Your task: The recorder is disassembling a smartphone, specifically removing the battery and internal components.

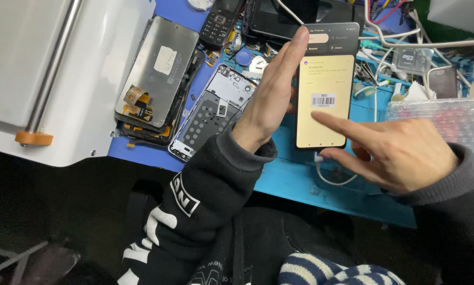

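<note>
The left hand (pixel 268 95) grasps a lit smartphone (pixel 325 84) by its left edge, holding it upright above the blue work mat (pixel 300 179). The right hand (pixel 400 153), fingers curled, touches its index fingertip to the screen. Left of the smartphone lie a bare phone frame (pixel 210 113) and a detached display panel (pixel 158 74)

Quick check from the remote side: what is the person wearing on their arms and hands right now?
Both hands, left hand and right hand, are bare: no gloves or rings visible. The left black knit sleeve has a ribbed cuff and bold white printed markings; the right sleeve is dark with a grey ribbed cuff.
</note>
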